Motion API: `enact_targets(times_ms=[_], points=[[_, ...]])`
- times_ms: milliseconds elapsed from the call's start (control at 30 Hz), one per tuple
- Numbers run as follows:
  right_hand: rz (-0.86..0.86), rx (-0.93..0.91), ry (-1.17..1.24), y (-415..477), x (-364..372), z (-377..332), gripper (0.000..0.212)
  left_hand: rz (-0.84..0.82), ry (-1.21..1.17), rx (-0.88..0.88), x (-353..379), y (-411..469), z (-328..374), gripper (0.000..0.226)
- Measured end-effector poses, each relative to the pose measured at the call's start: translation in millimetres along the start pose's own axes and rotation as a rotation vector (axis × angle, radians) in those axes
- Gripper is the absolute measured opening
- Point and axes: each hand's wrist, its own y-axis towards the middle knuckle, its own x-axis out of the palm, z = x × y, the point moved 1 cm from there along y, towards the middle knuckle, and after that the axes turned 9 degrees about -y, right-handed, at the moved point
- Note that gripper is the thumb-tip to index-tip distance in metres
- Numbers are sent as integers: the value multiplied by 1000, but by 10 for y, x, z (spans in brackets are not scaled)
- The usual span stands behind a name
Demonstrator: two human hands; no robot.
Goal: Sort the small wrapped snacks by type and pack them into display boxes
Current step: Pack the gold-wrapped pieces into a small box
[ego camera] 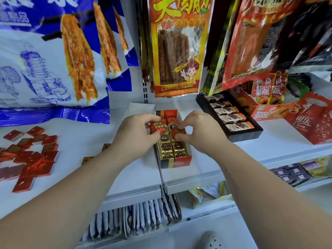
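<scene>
Grip state: both clamped. Loose red foil-wrapped squares [32,159] are scattered on the white shelf [80,133] at left. One red foil-wrapped snack [157,127] is pinched by the left grip [136,132], a second red snack [175,133] by the right grip [199,128], both held over the red-and-black cardboard display box [177,163] of gold-wrapped pieces [166,147].

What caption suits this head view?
Left hand and right hand each pinch a red foil-wrapped snack over a striped cardboard display box of gold foil-wrapped snacks on a white shelf.
</scene>
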Motion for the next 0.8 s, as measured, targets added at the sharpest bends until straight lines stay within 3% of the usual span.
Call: enact_targets(times_ms=[200, 433, 667, 800], points=[[-42, 106, 77, 77, -10, -61, 42, -65, 172, 15, 116, 440, -70, 29], [-205, 114, 57, 125, -48, -66, 50, -31, 342, 144, 161, 589, -135, 21], [-43, 102, 36, 342, -32, -122, 47, 25, 316, 144, 183, 586, -116, 17], [-20, 101, -16, 415, 97, -170, 42, 35, 382, 130, 181, 588, -125, 3]])
